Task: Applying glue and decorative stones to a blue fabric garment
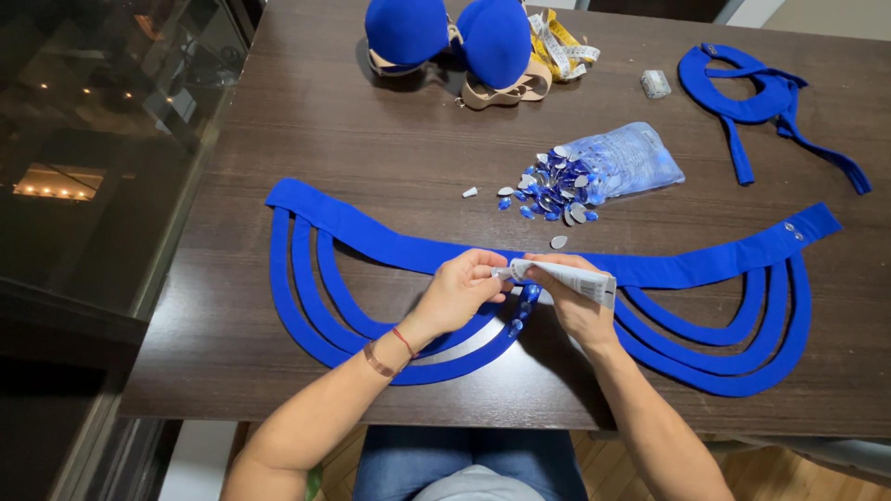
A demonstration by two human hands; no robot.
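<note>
A long blue fabric belt (390,243) with hanging loop straps lies across the dark wooden table (297,139). My right hand (575,301) grips a white glue tube (566,276) over the belt's middle. My left hand (459,289) pinches the tube's nozzle end with thumb and fingers. Just under the hands, a few blue gems (522,311) sit in a row on one loop strap.
A clear bag spilling blue gems (594,172) lies behind the belt. Farther back are blue padded cups (450,37), a yellow measuring tape (557,42), a small clear packet (655,83) and a blue neck piece (761,97). The table's left edge borders a glass panel.
</note>
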